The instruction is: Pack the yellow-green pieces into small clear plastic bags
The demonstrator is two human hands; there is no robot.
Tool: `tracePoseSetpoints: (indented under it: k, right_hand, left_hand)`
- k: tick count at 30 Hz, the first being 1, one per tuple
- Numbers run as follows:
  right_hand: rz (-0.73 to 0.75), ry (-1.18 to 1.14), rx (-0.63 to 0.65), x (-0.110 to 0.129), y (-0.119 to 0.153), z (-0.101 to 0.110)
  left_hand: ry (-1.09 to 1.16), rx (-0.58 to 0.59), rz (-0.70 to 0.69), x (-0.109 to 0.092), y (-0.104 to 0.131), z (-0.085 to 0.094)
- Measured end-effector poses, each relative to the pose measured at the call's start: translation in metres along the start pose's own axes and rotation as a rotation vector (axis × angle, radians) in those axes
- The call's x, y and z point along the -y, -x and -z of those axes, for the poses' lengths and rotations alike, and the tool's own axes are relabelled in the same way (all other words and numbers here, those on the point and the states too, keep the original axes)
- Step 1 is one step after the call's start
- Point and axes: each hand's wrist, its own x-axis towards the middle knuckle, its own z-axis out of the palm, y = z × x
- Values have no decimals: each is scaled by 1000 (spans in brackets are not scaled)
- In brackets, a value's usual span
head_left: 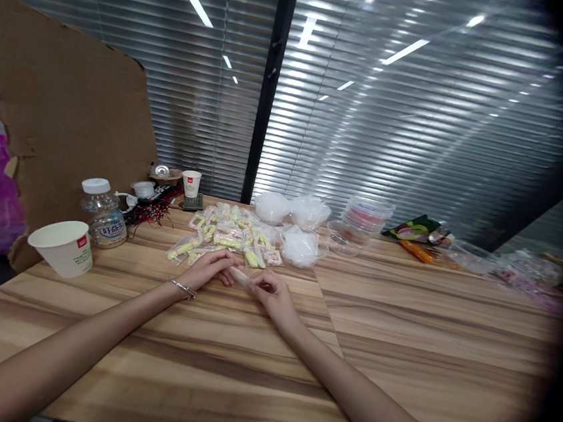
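Small pale strip (240,277) between left hand (211,265) and right hand (273,292), pinched at both ends, clear plastic packets (265,230) holding yellow pieces (252,257), round clear bowls (301,262) holding white filling (300,242)

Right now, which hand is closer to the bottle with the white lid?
Left. The left hand is right of the bottle, not touching it. The right hand is farther right, beyond the left hand.

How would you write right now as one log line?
left hand: at left end of pale strip | right hand: pinching right end | beyond: wrapped yellow pieces | left side: large paper cup, white-lidded bottle
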Motion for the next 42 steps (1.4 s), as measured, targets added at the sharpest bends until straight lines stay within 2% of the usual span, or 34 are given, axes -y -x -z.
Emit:
tracePoseSetpoints:
  k: [5,9,13,21,29,42]
  right_hand:
    - [-9,6,-18,-1,1,0]
    - [4,-16,-11,2,0,1]
    - [31,-46,-5,6,-1,4]
    - [-170,-136,-44,-1,-1,-1]
    - [-168,-182,-25,-8,-2,-4]
    - [-139,-198,-29,-11,-2,-4]
  left_hand:
    - [-59,9,-24,-1,-1,1]
    - [-219,-19,-119,-2,-1,2]
    - [-246,-28,-156,-4,-1,3]
    - [-212,-68,-191,0,-1,4]
    - [-85,-46,-99,-4,3,0]
    - [-84,-75,-62,0,1,1]
